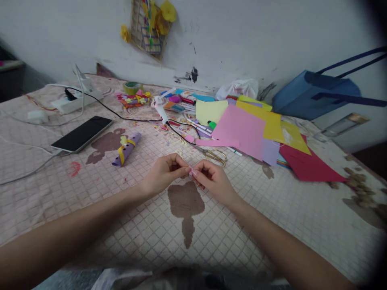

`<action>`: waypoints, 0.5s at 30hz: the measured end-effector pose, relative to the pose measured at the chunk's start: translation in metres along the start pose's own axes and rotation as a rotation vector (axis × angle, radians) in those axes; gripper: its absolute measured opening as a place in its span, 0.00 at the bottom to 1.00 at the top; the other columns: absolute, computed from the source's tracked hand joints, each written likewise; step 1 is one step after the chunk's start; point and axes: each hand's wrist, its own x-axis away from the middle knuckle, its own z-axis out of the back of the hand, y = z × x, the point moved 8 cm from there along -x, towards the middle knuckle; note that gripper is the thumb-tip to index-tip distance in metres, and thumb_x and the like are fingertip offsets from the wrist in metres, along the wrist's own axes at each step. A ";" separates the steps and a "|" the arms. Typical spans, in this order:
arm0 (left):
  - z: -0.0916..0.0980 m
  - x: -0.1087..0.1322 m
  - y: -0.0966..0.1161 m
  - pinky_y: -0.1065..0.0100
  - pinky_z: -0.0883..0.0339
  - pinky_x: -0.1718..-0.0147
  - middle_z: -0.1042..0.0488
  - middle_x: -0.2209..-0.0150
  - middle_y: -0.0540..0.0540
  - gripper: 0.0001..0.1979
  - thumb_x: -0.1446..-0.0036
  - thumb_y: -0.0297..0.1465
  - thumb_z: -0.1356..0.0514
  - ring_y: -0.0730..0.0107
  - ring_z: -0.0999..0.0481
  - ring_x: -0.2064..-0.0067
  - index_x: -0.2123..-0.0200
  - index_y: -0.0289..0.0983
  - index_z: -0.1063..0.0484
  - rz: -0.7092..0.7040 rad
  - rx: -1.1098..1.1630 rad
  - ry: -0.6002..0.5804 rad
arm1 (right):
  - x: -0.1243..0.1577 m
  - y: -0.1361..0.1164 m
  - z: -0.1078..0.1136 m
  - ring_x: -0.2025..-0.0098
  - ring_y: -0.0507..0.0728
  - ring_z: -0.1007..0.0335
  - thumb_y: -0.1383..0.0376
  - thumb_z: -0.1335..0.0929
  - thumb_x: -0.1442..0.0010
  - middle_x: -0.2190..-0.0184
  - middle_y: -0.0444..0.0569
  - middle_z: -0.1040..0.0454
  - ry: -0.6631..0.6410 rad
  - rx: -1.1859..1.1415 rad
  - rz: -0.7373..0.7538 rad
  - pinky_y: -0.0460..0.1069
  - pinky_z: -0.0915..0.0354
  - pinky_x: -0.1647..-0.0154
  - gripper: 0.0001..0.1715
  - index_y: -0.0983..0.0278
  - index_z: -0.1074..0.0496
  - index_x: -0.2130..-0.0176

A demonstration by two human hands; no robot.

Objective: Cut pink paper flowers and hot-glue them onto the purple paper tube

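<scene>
Pink paper strip (191, 172) is pinched between both hands, small and mostly hidden by the fingertips. Its long axis seems to run away from the person toward the wall, but the fingers cover too much of it to be sure. Left hand (165, 174) and right hand (213, 181) are held narrow and close together, their fingertips meeting on the strip above a pale, grid-patterned tabletop (260, 209). A brown stain (185, 205) lies just below the hands.

Just beyond the right hand rest gold-handled scissors (215, 156), and farther out is a fanned pile of coloured paper sheets topped by a large pink sheet (238, 131). Beyond the left hand lies a purple paper roll bound with yellow ribbon (126, 150), with a black smartphone (81, 133) farther left. Straight ahead of the hands, small paper scraps (169, 129) are scattered near a white corded hand tool (160, 108).
</scene>
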 end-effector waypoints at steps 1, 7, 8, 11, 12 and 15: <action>0.000 0.000 -0.001 0.72 0.37 0.72 0.30 0.75 0.50 0.09 0.51 0.31 0.37 0.76 0.31 0.72 0.71 0.32 0.34 0.006 0.016 0.005 | 0.000 0.000 0.000 0.79 0.47 0.42 0.63 0.35 0.43 0.79 0.41 0.37 -0.001 0.002 0.000 0.43 0.44 0.80 0.09 0.65 0.37 0.73; -0.002 0.000 -0.003 0.70 0.35 0.68 0.29 0.72 0.50 0.15 0.51 0.29 0.37 0.74 0.28 0.70 0.60 0.33 0.37 0.006 0.145 0.000 | 0.000 0.004 -0.001 0.80 0.47 0.42 0.63 0.35 0.43 0.81 0.40 0.39 -0.016 -0.030 -0.019 0.43 0.44 0.80 0.09 0.64 0.37 0.73; -0.002 0.000 -0.003 0.70 0.35 0.67 0.29 0.72 0.50 0.15 0.51 0.29 0.38 0.74 0.29 0.69 0.60 0.33 0.37 -0.001 0.148 -0.006 | -0.001 0.004 -0.001 0.81 0.47 0.42 0.63 0.35 0.43 0.81 0.40 0.39 -0.021 -0.041 -0.019 0.43 0.44 0.81 0.09 0.64 0.37 0.73; -0.002 0.001 0.000 0.71 0.35 0.68 0.29 0.73 0.50 0.14 0.50 0.29 0.38 0.75 0.29 0.70 0.61 0.33 0.36 -0.019 0.159 -0.004 | -0.002 0.004 -0.001 0.81 0.47 0.42 0.63 0.35 0.43 0.81 0.39 0.39 -0.028 -0.075 -0.017 0.43 0.44 0.81 0.09 0.64 0.37 0.73; -0.002 0.001 0.000 0.71 0.36 0.68 0.30 0.73 0.51 0.14 0.50 0.29 0.38 0.76 0.30 0.70 0.61 0.33 0.36 -0.017 0.159 0.001 | -0.002 0.004 0.000 0.81 0.47 0.42 0.63 0.35 0.43 0.81 0.39 0.39 -0.027 -0.085 -0.017 0.43 0.45 0.82 0.09 0.64 0.37 0.73; -0.001 0.000 -0.002 0.72 0.36 0.68 0.30 0.72 0.51 0.13 0.49 0.30 0.39 0.76 0.30 0.69 0.60 0.33 0.35 0.015 0.157 0.014 | -0.002 0.006 0.000 0.82 0.47 0.43 0.64 0.35 0.43 0.82 0.39 0.39 -0.025 -0.120 -0.023 0.43 0.44 0.82 0.09 0.64 0.36 0.73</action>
